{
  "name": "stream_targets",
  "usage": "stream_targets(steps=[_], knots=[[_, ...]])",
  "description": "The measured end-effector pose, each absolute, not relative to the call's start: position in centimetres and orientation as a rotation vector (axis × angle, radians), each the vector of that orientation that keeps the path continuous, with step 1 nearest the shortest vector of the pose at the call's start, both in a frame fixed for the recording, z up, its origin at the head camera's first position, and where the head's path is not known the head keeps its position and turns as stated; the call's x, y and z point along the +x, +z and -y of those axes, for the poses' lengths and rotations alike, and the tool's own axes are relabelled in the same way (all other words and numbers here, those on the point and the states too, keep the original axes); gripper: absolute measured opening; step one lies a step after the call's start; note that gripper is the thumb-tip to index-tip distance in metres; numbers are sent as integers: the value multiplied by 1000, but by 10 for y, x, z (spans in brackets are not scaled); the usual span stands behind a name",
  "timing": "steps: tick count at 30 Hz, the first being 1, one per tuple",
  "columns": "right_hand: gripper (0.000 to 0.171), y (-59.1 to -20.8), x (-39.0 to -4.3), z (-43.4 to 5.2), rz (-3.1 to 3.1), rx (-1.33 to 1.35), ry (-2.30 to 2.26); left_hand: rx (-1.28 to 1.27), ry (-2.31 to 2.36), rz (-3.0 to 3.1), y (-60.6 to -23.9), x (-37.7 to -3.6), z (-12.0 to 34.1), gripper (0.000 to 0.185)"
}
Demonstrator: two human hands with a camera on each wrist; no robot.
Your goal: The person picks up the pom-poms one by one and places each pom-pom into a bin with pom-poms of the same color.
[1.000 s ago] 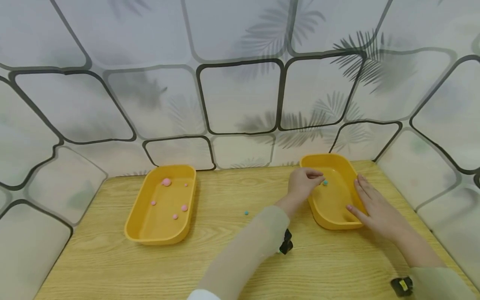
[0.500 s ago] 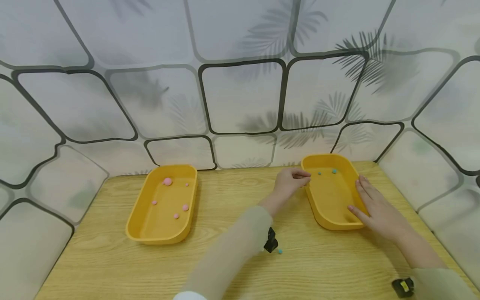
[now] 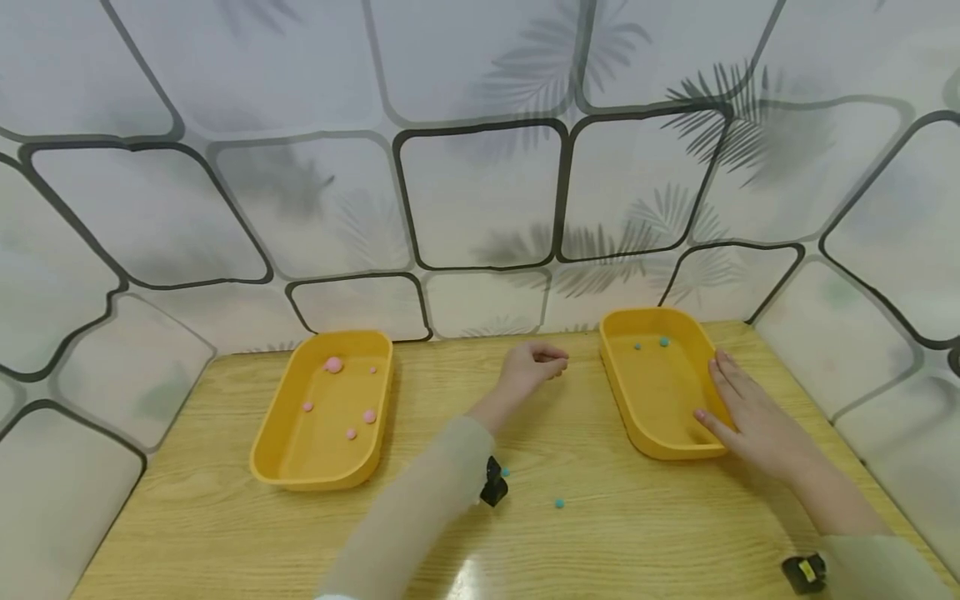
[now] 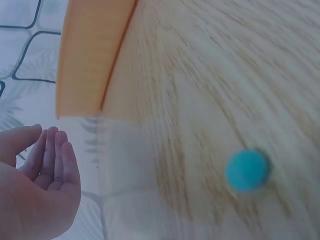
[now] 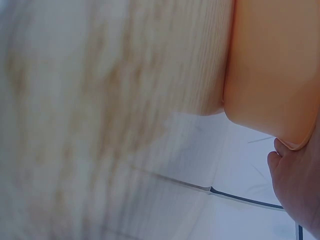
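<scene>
My left hand [image 3: 528, 368] hovers over the table between the two trays, its fingers loosely curved with nothing visible in them. My right hand [image 3: 757, 425] rests against the right rim of the right yellow tray [image 3: 660, 417], fingers straight and thumb over the edge. Inside that tray lie two small blue balls, one larger [image 3: 663, 342] and one smaller [image 3: 637, 346]. Two more are on the table near my left wrist: one blue ball [image 3: 559, 503] and another blue ball [image 3: 506, 472] beside the wrist camera. The left wrist view shows a single blue ball [image 4: 247, 170] close up.
A second yellow tray [image 3: 322, 479] stands at the left, holding several pink balls, the largest pink ball [image 3: 333, 364] near its back. A patterned wall covering [image 3: 480, 200] rises behind the wooden table [image 3: 225, 533] and at both sides.
My left hand has drawn back leftward from over the right tray. Two blue balls now show in that tray, and its back end is uncovered. My right hand has stayed in place.
</scene>
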State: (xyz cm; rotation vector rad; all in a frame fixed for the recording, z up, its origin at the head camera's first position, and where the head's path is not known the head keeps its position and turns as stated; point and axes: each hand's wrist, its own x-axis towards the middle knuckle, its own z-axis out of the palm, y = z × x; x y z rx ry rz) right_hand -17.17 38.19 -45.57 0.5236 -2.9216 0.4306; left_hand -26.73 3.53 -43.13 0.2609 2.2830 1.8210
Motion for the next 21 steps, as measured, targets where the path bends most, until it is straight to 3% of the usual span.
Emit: stream_targets(steps=[21], knots=[[84,-456,-171,-382,2926,524,437,260,1762,-2286,-452,-252,22,18]])
